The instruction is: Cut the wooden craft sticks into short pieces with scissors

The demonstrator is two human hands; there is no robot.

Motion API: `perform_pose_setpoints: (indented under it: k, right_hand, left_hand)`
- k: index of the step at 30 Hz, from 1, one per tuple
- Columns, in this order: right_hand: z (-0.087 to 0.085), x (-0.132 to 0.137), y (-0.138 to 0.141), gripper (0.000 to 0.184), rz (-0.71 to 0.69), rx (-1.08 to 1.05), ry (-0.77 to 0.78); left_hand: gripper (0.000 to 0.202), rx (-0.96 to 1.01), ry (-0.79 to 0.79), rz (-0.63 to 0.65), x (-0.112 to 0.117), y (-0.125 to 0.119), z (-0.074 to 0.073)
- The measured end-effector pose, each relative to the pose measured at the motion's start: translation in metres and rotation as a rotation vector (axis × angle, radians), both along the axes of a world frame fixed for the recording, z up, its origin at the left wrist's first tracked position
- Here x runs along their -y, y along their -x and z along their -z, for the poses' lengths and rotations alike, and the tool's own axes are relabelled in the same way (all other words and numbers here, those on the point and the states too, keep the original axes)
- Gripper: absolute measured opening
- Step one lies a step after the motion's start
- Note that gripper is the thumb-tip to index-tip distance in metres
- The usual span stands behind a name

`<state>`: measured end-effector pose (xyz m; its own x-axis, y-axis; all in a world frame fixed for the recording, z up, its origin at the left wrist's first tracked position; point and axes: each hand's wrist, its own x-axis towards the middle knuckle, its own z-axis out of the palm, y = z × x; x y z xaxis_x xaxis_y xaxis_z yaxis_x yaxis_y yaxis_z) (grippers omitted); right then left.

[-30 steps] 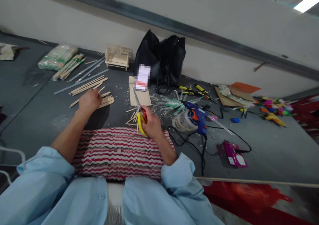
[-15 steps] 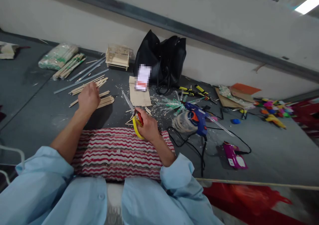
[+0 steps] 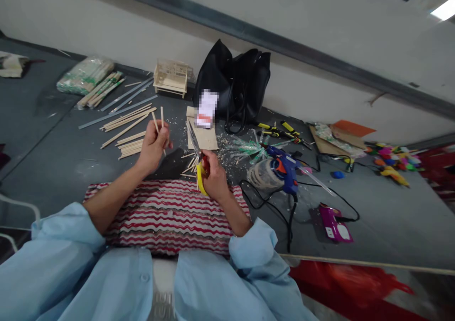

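My left hand (image 3: pixel 152 147) is raised over the grey floor and pinches two thin wooden sticks (image 3: pixel 158 120) that point upward. My right hand (image 3: pixel 214 180) grips scissors (image 3: pixel 198 162) with red and yellow handles, blades aimed up and away. Both hands hover just beyond a red and white striped cloth (image 3: pixel 167 217) in front of me. A loose pile of wooden sticks (image 3: pixel 128 129) lies on the floor to the left of my left hand. Short stick offcuts (image 3: pixel 188 164) lie scattered between the hands.
A blue glue gun (image 3: pixel 284 169) with black cable lies to the right, beside a tape roll (image 3: pixel 262 176) and a purple plug box (image 3: pixel 332 221). A black bag (image 3: pixel 232 86), a small stick model (image 3: pixel 173 77), cardboard (image 3: pixel 202 138), pliers (image 3: pixel 279 131) and packed sticks (image 3: pixel 87 77) sit near the wall.
My left hand lifted off the stick pile with two sticks and moved right, toward the scissors. My right hand stayed almost in place with the scissors.
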<state>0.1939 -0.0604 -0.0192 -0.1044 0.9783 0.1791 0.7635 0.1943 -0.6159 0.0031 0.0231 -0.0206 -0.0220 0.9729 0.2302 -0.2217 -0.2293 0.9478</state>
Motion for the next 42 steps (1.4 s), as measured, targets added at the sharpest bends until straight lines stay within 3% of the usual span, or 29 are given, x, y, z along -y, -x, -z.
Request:
perform_pose_setpoints:
  k: [3, 8, 15, 23, 37, 42]
  right_hand:
    - [0.000, -0.002, 0.000, 0.056, 0.010, -0.012, 0.008]
    - [-0.001, -0.003, -0.001, 0.056, 0.033, 0.004, 0.036]
    - [0.000, -0.004, -0.002, 0.053, -0.004, -0.032, -0.010]
    - [-0.001, -0.004, -0.002, 0.055, 0.002, -0.054, 0.011]
    - [0.003, -0.005, -0.002, 0.052, -0.014, -0.092, -0.048]
    - [0.010, -0.009, -0.005, 0.051, -0.041, -0.189, -0.144]
  left_hand:
    - [0.028, 0.052, 0.010, -0.002, -0.003, -0.001, 0.000]
    - [0.031, 0.065, 0.058, 0.114, -0.011, 0.003, 0.007]
    - [0.036, -0.053, -0.030, 0.106, -0.012, 0.005, 0.020]
    - [0.034, -0.067, -0.071, 0.088, -0.013, 0.007, 0.019]
    - [0.038, -0.386, -0.188, 0.084, -0.012, 0.003, 0.033]
    - [0.045, -0.600, -0.285, 0.019, -0.014, 0.016, 0.018]
